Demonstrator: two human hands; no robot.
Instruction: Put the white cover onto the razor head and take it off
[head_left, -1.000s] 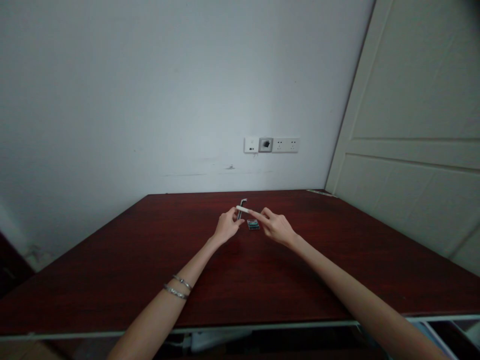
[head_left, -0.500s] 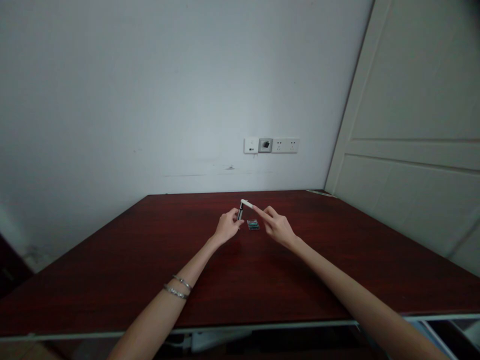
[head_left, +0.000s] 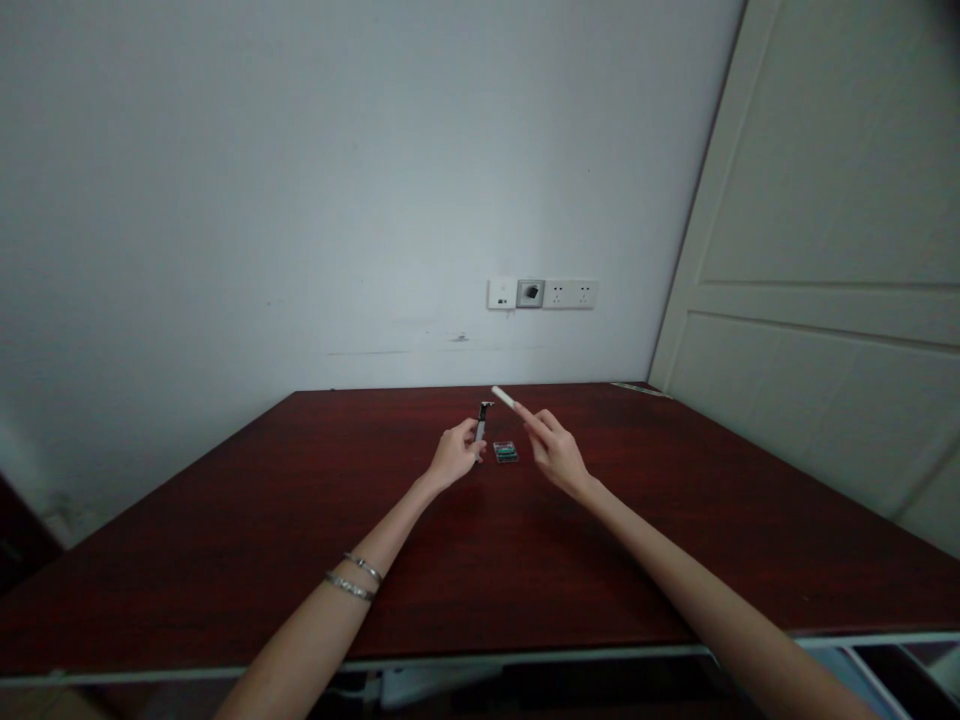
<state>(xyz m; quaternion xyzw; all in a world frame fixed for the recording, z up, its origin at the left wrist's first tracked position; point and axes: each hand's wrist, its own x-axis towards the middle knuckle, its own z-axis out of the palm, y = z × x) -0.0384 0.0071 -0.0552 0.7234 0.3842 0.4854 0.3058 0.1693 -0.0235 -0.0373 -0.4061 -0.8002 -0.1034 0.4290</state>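
My left hand (head_left: 454, 454) is closed around the grey handle of what looks like a razor (head_left: 480, 430). It stands nearly upright, with its dark neck and narrow head at the top. In my right hand (head_left: 556, 455), the fingers pinch a slim white stick (head_left: 502, 397) that points up and to the left. The stick's tip is apart from the razor's head. Between the hands, a small clear case (head_left: 505, 452) with teal-green contents lies on the table; I cannot make out the contents.
The dark red wooden table (head_left: 300, 520) reaches back to a pale wall (head_left: 390, 200). Sockets and a switch (head_left: 559, 294) are set in that wall. A cream panelled door or cabinet (head_left: 817, 320) borders the right side. Below the front edge, a shelf holds partly hidden items.
The white stick has come away from the razor's head, moving up and slightly right with my right hand. My left hand has barely moved. The clear case lies in the same place.
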